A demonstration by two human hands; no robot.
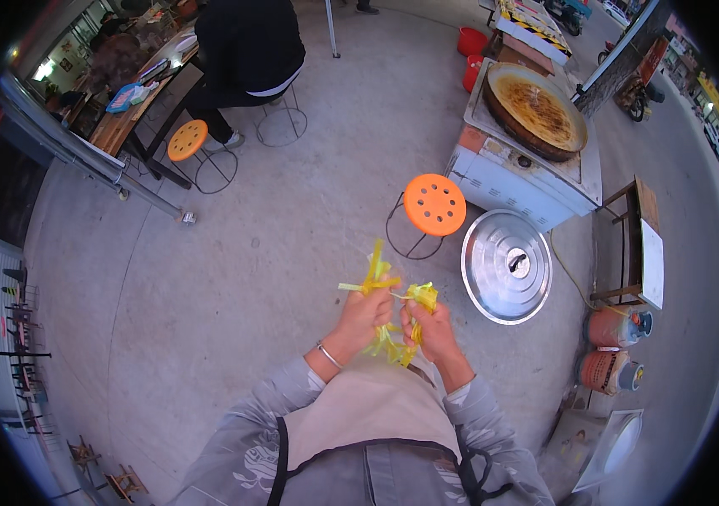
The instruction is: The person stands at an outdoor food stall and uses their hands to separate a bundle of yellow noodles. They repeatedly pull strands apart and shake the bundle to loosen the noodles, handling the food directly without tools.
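Note:
Both hands are raised close together in front of my chest. My left hand is closed around a bundle of thin yellow plastic strips, whose ends stick up above the fist. My right hand grips the same yellow strips just beside it, with crumpled ends hanging below between the two fists. A silver bangle sits on my left wrist. I wear a grey jacket and a beige apron.
An orange round stool stands ahead on the concrete floor. To its right a large metal lid leans by a white cooking cart holding a wide pan. Gas cylinders stand at right. A seated person and another orange stool are far left.

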